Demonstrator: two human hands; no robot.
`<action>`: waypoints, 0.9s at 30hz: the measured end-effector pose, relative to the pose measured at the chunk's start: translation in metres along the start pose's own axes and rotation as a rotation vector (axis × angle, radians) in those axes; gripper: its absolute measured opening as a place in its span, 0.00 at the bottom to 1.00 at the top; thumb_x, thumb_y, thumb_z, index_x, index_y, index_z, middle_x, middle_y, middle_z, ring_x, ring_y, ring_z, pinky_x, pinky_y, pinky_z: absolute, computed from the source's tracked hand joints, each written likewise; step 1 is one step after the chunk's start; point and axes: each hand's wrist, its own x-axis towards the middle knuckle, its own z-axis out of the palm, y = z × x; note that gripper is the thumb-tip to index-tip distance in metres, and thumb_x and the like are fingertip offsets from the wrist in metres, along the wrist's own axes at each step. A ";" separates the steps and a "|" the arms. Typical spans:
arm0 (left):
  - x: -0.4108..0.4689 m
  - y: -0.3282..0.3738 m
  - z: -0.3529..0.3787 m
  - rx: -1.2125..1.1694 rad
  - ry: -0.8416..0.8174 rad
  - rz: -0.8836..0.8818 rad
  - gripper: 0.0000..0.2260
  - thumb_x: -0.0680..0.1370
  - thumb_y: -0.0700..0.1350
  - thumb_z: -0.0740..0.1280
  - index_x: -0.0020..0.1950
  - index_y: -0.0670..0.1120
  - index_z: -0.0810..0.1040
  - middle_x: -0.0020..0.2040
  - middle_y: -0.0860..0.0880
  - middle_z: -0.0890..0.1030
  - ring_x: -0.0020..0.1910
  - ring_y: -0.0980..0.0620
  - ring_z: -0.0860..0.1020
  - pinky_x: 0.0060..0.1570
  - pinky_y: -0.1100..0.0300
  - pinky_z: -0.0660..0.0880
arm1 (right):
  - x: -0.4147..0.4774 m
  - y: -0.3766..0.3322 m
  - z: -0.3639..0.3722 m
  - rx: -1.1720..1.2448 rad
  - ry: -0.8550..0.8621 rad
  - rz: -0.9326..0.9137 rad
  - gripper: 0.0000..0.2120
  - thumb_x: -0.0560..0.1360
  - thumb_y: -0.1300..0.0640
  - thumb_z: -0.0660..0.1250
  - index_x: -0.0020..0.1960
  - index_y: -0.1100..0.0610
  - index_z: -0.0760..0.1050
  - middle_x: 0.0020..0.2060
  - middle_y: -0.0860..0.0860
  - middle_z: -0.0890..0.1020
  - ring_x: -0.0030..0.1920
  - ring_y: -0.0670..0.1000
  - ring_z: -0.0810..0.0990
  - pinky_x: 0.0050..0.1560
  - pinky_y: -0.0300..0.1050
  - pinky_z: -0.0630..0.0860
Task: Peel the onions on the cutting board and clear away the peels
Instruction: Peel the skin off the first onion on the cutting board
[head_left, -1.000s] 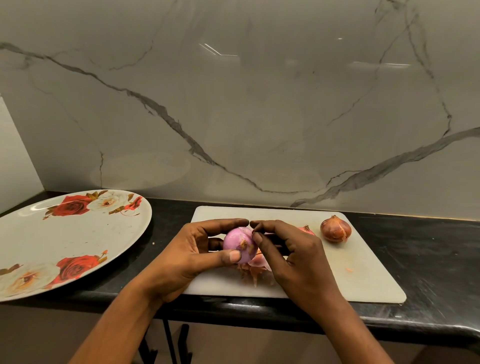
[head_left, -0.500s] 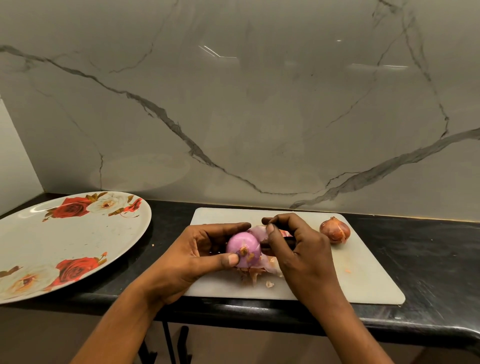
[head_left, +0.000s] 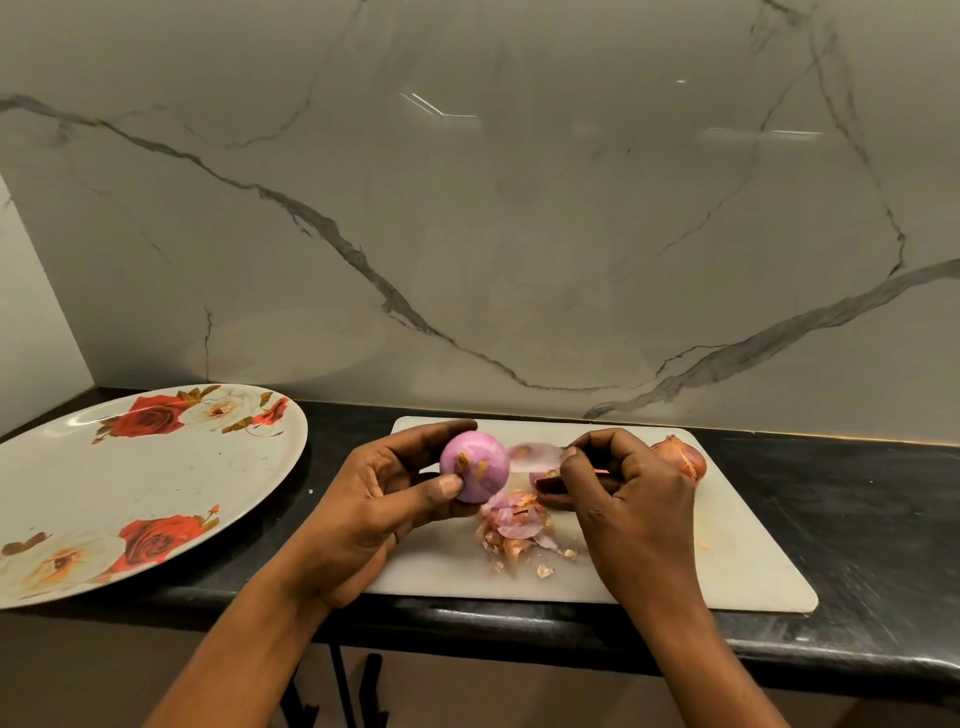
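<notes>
My left hand (head_left: 384, 499) grips a pink, mostly peeled onion (head_left: 475, 466) above the white cutting board (head_left: 748, 561). To its right, my right hand (head_left: 628, 493) pinches a thin strip of pink peel (head_left: 535, 457) that stretches away from the onion. It also seems to hold a dark, knife-like object, mostly hidden under the fingers. A pile of loose peels (head_left: 519, 535) lies on the board below the onion. An unpeeled brown onion (head_left: 683, 460) rests at the board's far right, partly behind my right hand.
A large white plate (head_left: 78, 493) with red rose prints sits on the black counter (head_left: 857, 519) to the left of the board. A marble wall rises right behind the counter. The counter's front edge runs just below the board.
My right hand has moved right, away from the onion, drawing a strip of peel with it. My left hand has turned the onion slightly. More peel bits lie on the board.
</notes>
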 end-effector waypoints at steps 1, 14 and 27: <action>0.001 0.000 -0.001 -0.011 0.028 0.004 0.24 0.75 0.33 0.70 0.72 0.42 0.78 0.67 0.43 0.83 0.66 0.39 0.82 0.55 0.52 0.84 | -0.001 0.000 -0.001 0.001 0.026 -0.005 0.06 0.80 0.63 0.71 0.47 0.54 0.83 0.37 0.44 0.87 0.40 0.42 0.88 0.40 0.33 0.83; 0.001 -0.001 0.002 0.071 0.045 -0.015 0.27 0.72 0.35 0.75 0.71 0.45 0.79 0.67 0.44 0.83 0.64 0.40 0.83 0.59 0.48 0.83 | -0.004 0.003 0.000 -0.108 -0.158 -0.063 0.11 0.78 0.58 0.76 0.57 0.45 0.85 0.49 0.38 0.88 0.45 0.40 0.88 0.48 0.42 0.87; -0.003 -0.001 0.005 0.279 0.010 0.034 0.27 0.71 0.34 0.78 0.69 0.49 0.82 0.66 0.48 0.84 0.61 0.42 0.84 0.60 0.47 0.83 | -0.002 0.002 0.002 -0.059 -0.326 -0.128 0.15 0.77 0.59 0.77 0.63 0.50 0.86 0.49 0.44 0.89 0.51 0.45 0.88 0.53 0.42 0.85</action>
